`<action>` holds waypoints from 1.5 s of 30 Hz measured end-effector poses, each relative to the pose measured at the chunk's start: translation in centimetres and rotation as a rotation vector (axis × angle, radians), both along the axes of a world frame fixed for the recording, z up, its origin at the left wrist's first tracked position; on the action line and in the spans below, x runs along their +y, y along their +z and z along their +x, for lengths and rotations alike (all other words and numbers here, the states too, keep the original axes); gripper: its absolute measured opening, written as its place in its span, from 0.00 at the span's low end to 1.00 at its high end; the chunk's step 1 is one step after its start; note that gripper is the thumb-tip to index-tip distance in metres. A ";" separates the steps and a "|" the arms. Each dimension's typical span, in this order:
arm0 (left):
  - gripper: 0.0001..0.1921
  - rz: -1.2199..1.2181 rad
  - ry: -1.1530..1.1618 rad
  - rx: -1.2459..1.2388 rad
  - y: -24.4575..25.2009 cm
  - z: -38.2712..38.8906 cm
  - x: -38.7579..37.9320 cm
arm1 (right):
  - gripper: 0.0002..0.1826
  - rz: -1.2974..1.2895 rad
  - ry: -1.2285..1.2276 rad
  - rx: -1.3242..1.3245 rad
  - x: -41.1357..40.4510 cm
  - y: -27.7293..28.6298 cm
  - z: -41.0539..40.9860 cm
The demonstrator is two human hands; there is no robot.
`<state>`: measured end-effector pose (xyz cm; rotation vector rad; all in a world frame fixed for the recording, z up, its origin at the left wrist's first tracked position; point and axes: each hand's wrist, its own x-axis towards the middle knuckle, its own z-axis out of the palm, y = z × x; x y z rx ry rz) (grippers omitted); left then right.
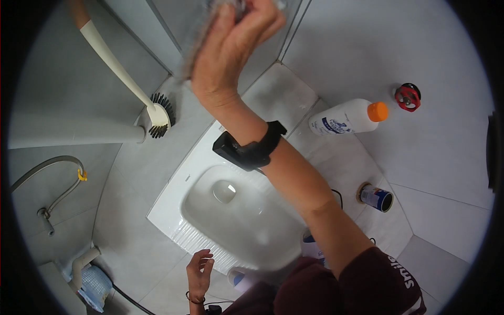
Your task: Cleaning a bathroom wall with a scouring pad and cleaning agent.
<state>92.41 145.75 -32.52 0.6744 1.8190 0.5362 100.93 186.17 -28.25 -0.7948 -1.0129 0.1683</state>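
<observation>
Over the white ceramic squat toilet (244, 220) reaches my right arm, with a black device strapped to the wrist. My right hand (232, 47) is raised near the wall at the top, its fingers curled at something clear and shiny that is blurred and cut off by the picture's edge; what it is cannot be told. My left hand (200, 269), with a beaded bracelet, hangs low beside the ribbed foot rest, fingers loosely bent and holding nothing. A cream toilet brush (160, 116) with black bristles stands left of the toilet. A white bottle with an orange cap (342, 118) stands at the right.
A thick white pipe (78, 132) meets the floor at left, below the brush handle. A metal hose (59, 159) and a light blue basket (94, 285) are at the left. At the right are a red valve wheel (408, 97) and an open can (380, 198).
</observation>
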 end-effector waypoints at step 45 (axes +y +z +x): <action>0.37 1.053 -0.373 0.041 -3.7 23.8 30.9 | 0.20 -1.301 0.836 1.233 -25.4 -12.0 32.1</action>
